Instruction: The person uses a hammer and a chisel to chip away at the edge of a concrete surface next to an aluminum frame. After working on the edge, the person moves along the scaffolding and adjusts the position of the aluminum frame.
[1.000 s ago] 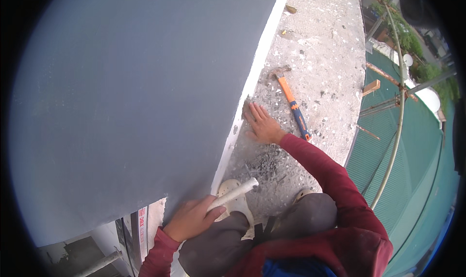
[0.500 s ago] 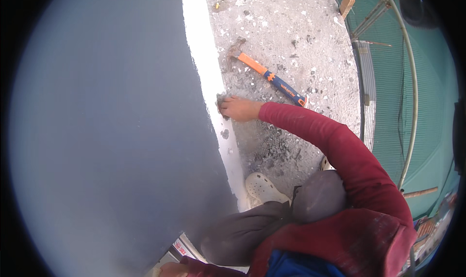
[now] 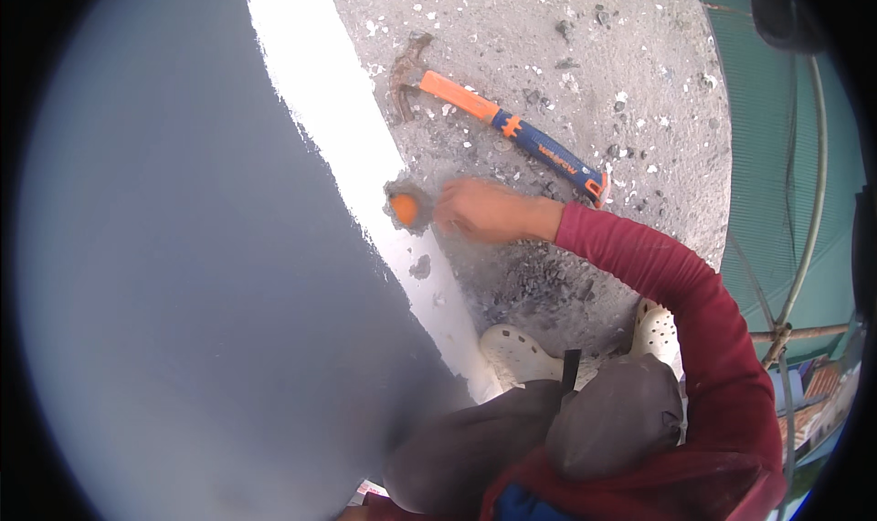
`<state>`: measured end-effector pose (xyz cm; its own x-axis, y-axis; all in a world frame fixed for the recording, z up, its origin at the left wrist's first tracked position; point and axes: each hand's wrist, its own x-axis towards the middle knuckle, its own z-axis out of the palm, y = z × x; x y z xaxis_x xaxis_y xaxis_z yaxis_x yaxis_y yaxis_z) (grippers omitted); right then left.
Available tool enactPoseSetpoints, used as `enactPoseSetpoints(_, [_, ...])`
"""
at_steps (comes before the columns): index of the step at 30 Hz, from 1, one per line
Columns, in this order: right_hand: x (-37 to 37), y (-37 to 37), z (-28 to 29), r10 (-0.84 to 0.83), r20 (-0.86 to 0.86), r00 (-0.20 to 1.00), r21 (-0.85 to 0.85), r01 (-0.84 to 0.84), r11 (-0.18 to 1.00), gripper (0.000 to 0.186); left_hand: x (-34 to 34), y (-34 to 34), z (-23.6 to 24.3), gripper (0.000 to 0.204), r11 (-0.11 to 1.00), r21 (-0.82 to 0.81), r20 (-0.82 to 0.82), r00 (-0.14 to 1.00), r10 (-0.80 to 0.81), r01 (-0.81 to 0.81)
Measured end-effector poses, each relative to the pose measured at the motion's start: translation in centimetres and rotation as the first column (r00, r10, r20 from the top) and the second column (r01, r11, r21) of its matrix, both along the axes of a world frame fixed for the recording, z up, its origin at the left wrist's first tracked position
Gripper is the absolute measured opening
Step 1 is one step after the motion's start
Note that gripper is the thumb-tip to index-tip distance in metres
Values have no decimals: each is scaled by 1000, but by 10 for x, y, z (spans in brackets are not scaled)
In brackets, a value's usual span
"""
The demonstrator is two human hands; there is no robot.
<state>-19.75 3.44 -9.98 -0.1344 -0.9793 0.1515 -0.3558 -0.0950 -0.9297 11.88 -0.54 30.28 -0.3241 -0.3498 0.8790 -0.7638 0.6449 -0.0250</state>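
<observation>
My right hand (image 3: 480,210) is just right of a rough hole (image 3: 422,218) chipped in the white band (image 3: 333,110) at the wall's base. It is apart from the hole, and its curled fingers are smeared by motion, so whether they hold anything does not show. Inside the hole sits a round orange piece (image 3: 404,209), possibly a pipe end. A claw hammer (image 3: 498,116) with an orange and blue handle lies on the concrete beyond my hand, its head toward the wall. Only a sliver of my left hand (image 3: 353,514) shows at the lower edge; its fingers are hidden.
The dark grey wall (image 3: 201,247) fills the left side. Rubble and dust (image 3: 539,279) lie on the concrete floor (image 3: 639,73) near my pale clogs (image 3: 519,352). Past the floor's right edge are green netting (image 3: 767,156) and scaffold poles (image 3: 816,174).
My right hand has drawn back to the right from the hole, uncovering the orange piece. My left hand has slipped mostly out of view, and the view has shifted.
</observation>
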Motion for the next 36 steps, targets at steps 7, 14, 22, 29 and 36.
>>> enactPoseSetpoints(7, [51, 6, -11, -374, -461, 805, -162, 338, 927, 35, -18, -19, -26, 46, 961, 245, 163, 972, -169, 126])
enactPoseSetpoints(14, [92, 71, 11, 186, -163, 969, -45, -196, 980, 28, -19, -18, -35, 49, 903, 420, 154, 973, -169, 91])
enactPoseSetpoints(22, [-44, 22, 8, -620, -513, 594, 77, 751, 655, 43, -8, -4, -44, 52, 805, 588, 9, 994, -110, 83])
enactPoseSetpoints(29, [-72, 25, 26, -464, -473, 749, 292, 630, 719, 27, -50, 50, -69, 55, 692, 696, -199, 977, -72, 193])
enactPoseSetpoints(36, [-36, 118, 89, -573, 479, 665, 272, 508, 817, 37, -139, 18, -220, 43, -604, 794, -97, 995, -13, 69])
